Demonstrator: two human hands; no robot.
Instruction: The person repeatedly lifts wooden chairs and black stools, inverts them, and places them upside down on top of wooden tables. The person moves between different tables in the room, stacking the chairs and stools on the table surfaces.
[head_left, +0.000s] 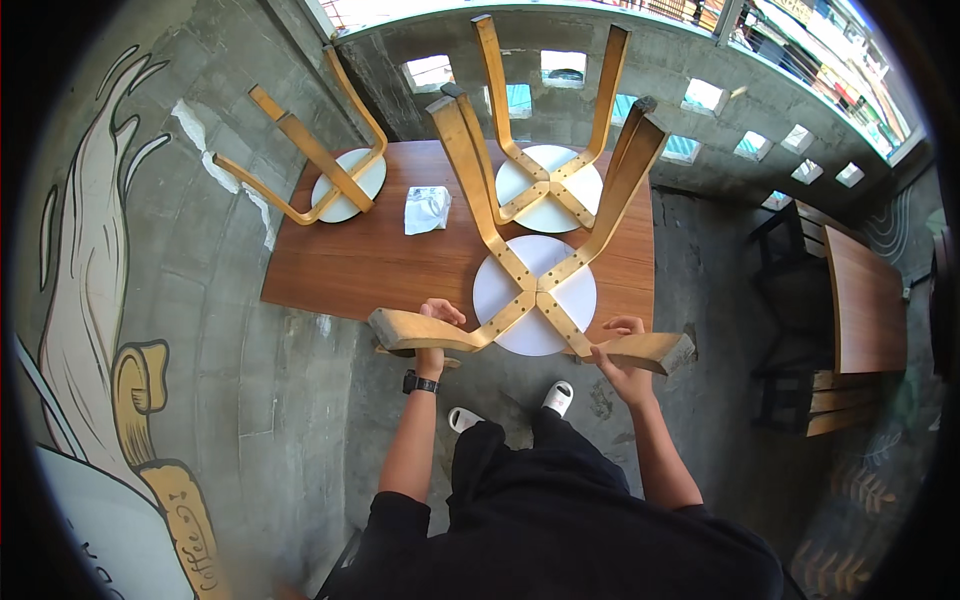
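In front of me an upside-down bentwood stool shows its round white seat underside (495, 289), with splayed wooden legs pointing up and outward. The seat overlaps the near edge of the wooden table (360, 277); whether it rests there I cannot tell. My right hand (630, 375) wraps the near right leg (652, 349), thumb on the near side and fingers past it. The near left leg (420, 330) crosses in front of my left hand (442, 311). Its fingers show beyond the leg, slightly curled, and its grip is partly hidden.
Two more upturned stools stand on the table, one at the back left (330, 180) and one behind mine (551, 161). A white packet (427, 210) lies between them. Concrete walls bound the left and back. Another table (862, 300) with slatted chairs (825, 405) stands right.
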